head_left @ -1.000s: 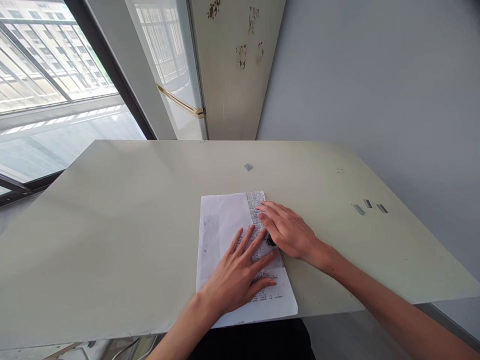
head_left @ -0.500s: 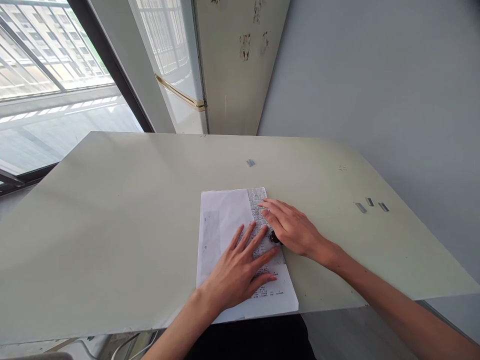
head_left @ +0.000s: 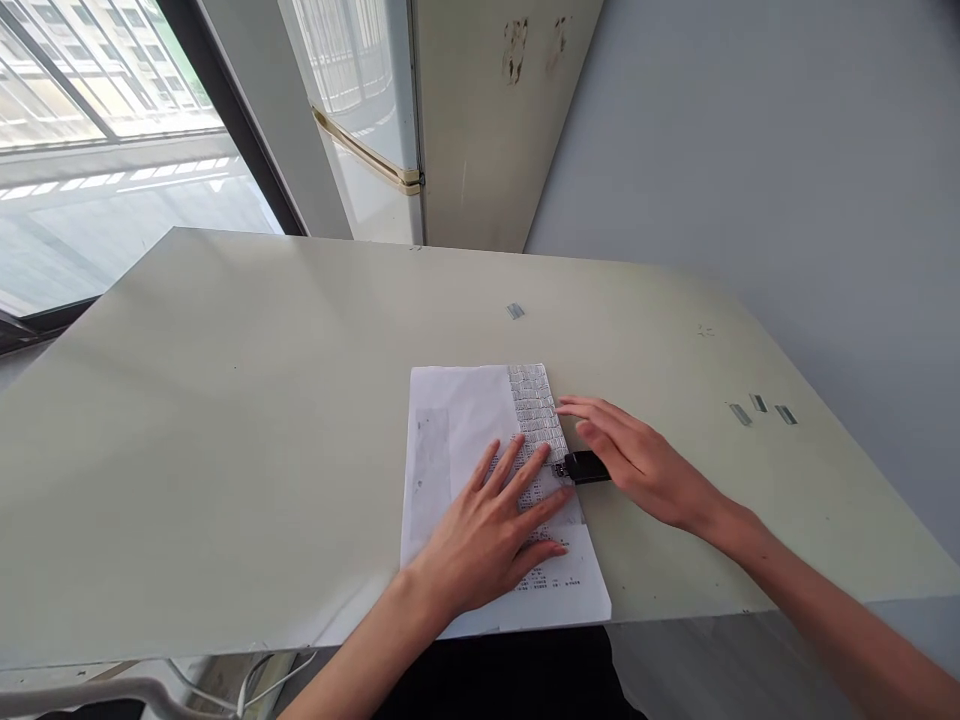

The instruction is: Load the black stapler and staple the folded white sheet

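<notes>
My left hand lies flat with its fingers spread across a stack of white paper, holding nothing. The stack has printed lines and a darker printed band down its right side. A black stapler juts out from the right edge of the paper, its near end close to my left fingertips. Over the stapler's outer end is my right hand, fingers stretched out toward the paper's edge. The hand hides that end, and whether it touches the stapler I cannot tell.
Several small grey strips lie on the pale table: one strip beyond the paper, others near a strip at the right. A refrigerator stands behind the table, beside a grey wall. Cables hang below the front edge.
My right hand has moved right, away from the paper, uncovering more of the black stapler. My left hand stays flat on the stack. The whole view has shifted slightly.
</notes>
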### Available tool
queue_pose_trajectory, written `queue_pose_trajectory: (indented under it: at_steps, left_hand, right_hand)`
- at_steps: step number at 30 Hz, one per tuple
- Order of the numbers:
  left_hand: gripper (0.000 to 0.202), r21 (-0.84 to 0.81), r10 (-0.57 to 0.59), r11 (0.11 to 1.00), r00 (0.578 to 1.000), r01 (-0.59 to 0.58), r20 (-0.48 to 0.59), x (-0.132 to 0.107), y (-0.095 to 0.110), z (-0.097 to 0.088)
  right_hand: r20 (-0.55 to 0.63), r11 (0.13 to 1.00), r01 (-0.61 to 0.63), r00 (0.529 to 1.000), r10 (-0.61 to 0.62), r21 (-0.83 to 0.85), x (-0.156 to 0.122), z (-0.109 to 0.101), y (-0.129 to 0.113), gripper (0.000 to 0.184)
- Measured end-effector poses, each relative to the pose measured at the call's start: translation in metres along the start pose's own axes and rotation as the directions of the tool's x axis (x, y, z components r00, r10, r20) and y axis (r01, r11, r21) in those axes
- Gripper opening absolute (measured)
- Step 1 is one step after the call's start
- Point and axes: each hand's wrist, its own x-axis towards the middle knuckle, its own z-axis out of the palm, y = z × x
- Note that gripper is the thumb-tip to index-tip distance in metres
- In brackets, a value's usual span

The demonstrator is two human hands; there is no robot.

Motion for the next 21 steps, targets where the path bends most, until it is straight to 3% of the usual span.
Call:
queue_pose_trajectory:
  at_steps: [5,14,21]
  left_hand:
    - [0.054,-0.006,-0.003,1.0,1.0,0.003,-0.003,0.001,0.0,0.001]
    - [0.054,-0.008,0.001,1.0,1.0,-0.001,-0.01,0.001,0.0,0.002]
    - [0.054,-0.01,-0.001,1.0,1.0,0.001,-0.023,0.001,0.001,0.004]
  right_hand:
    - [-0.041,0.998,-0.021,0.999,0.018,-0.065,-0.015,0.004,0.017,0.045]
    - [-0.111,0.916,-0.006,0.993,-0.042,-0.401,-0.014,0.013,0.008,0.049]
    - [-0.088,0.901,-0.005,0.995,-0.037,-0.434,-0.014,0.011,0.007,0.052]
